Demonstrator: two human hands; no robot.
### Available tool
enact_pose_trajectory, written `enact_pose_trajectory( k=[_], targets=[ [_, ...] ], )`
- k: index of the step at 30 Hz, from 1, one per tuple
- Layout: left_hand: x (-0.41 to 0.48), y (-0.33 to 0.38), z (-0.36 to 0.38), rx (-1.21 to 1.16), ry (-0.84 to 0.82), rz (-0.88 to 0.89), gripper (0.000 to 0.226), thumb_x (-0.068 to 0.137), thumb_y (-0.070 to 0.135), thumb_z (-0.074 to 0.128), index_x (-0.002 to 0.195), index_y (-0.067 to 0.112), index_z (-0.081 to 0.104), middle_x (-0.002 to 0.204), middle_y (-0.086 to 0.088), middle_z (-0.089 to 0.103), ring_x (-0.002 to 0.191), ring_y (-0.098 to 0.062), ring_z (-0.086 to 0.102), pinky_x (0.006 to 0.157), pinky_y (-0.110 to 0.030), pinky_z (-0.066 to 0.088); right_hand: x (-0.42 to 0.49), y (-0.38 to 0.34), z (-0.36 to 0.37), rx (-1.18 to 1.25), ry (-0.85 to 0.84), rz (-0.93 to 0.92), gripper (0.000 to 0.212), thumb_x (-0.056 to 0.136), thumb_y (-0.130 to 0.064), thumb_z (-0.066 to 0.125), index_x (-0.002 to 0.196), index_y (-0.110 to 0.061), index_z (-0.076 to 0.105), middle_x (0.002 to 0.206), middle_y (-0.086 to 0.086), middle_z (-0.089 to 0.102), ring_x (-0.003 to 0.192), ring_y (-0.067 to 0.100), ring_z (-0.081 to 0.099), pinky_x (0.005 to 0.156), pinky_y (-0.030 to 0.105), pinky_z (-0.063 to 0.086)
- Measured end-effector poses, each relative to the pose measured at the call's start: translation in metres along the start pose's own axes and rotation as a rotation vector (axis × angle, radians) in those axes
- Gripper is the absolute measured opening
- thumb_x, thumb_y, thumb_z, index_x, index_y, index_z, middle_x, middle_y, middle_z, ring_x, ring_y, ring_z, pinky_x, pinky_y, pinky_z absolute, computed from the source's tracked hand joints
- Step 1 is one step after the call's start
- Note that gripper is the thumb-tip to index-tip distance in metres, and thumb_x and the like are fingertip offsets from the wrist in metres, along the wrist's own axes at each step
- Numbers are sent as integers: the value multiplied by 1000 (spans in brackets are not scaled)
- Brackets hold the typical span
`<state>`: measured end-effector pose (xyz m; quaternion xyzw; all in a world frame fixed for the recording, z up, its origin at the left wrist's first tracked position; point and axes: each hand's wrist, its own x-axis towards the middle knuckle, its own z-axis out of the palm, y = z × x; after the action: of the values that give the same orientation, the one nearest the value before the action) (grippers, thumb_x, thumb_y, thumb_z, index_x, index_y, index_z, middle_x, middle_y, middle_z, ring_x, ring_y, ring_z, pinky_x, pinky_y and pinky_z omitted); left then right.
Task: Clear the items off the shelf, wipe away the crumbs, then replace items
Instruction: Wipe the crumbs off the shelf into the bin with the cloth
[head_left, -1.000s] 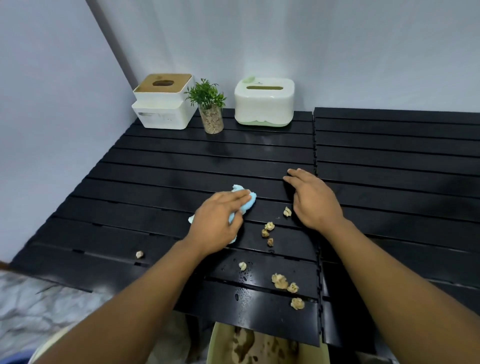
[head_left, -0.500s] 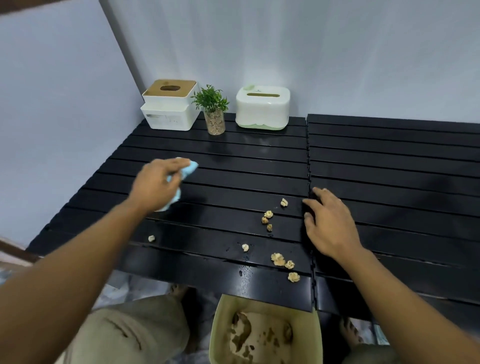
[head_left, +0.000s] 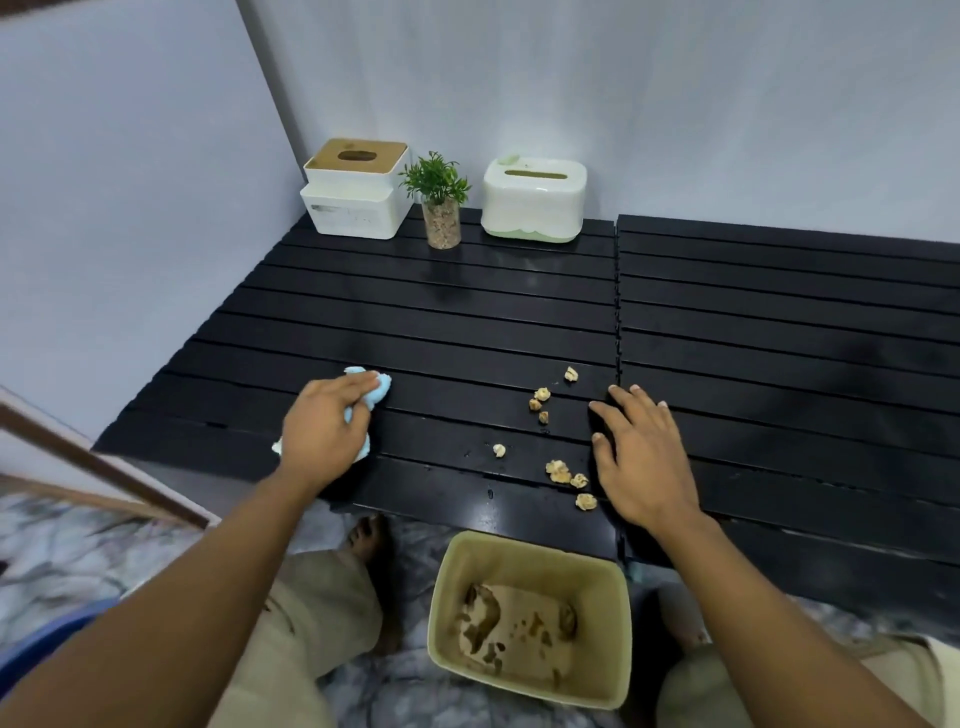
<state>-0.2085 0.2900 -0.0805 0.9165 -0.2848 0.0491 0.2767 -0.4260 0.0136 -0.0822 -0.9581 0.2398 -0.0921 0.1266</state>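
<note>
Crumbs (head_left: 558, 470) lie by my flat, spread right hand (head_left: 644, 457). My left hand (head_left: 322, 431) bunches the blue cloth (head_left: 374, 395). I should sweep rightward, probably into the bin (head_left: 524, 618) below.

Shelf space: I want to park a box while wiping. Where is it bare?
The right panel is bare beyond the right hand. The middle slats between the plant and the crumbs are free too. The front is crowded: crumbs, the left hand gripping the cloth.
</note>
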Motion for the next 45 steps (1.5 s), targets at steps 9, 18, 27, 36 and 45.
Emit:
enact_pose_trajectory(
  k=[9,18,27,36,45],
  targets=[
    [-22,118,61,-95,-65,78,33,89,17,51,117,24,68,123,13,64,107,-17,53,89,-30,43,-1,2,2,22,4,-6,42,96,-28,41,137,-20,48,151,4,37,145,23,19,120,44,9],
    [3,72,6,-57,12,150,36,86,18,47,113,20,70,117,5,68,99,-22,55,85,-24,37,-1,4,2,12,12,-8,43,96,-31,40,137,-21,48,151,3,37,145,21,19,120,43,9],
    [-13,-25,-21,122,8,-86,45,83,26,43,121,18,66,127,-1,63,115,-28,56,100,-40,43,0,1,4,-11,23,1,41,95,-29,40,135,-20,49,149,4,40,144,23,21,119,44,11],
    [-48,106,43,-7,-41,53,41,81,14,51,120,11,65,125,-3,64,110,-26,58,98,-35,42,-1,3,4,2,25,-15,40,96,-27,41,134,-18,50,148,6,41,143,24,23,119,46,13],
    [-6,38,-12,-44,-4,-37,42,83,9,48,121,13,65,126,-3,64,114,-29,57,100,-33,41,1,1,4,-11,20,-7,39,95,-23,46,134,-18,51,148,6,42,143,24,24,118,46,14]
  ],
)
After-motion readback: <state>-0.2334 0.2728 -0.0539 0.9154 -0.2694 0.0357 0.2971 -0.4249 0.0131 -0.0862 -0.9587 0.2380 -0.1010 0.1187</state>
